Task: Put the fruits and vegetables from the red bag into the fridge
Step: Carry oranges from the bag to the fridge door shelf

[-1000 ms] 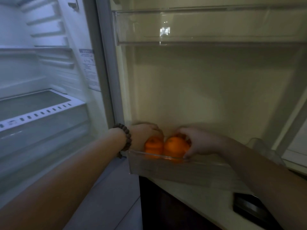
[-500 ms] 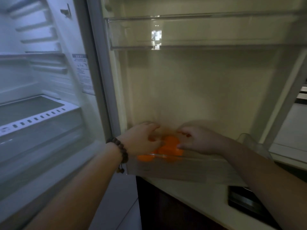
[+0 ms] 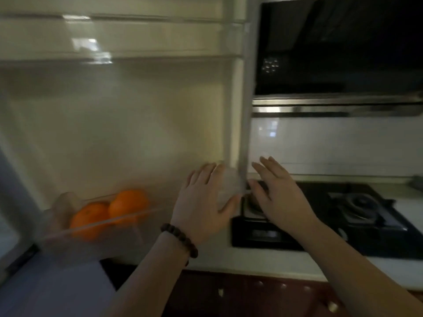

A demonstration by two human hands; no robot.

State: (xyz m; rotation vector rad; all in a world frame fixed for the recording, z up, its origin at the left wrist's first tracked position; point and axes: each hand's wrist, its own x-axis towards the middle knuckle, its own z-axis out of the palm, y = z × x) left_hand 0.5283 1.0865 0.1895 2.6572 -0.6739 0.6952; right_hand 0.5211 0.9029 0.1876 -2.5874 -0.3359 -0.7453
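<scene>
Two oranges (image 3: 109,212) lie side by side in the clear lower bin (image 3: 96,234) of the open fridge door (image 3: 128,124), at the lower left. My left hand (image 3: 203,202), with a bead bracelet on the wrist, hangs empty with straight fingers in front of the door's right edge. To its right my right hand (image 3: 274,193) is also empty, fingers extended, over the left end of the stove. Both hands are well to the right of the oranges. The red bag is out of sight.
A black gas stove (image 3: 343,216) sits in a white counter (image 3: 251,261) on the right, under a dark range hood (image 3: 338,53). An upper door shelf (image 3: 119,40) runs across the top. The door's right edge (image 3: 246,110) stands between my hands.
Both hands have let go of the oranges and pulled back to the right. The view has swung right, from the fridge interior to the stove and hood.
</scene>
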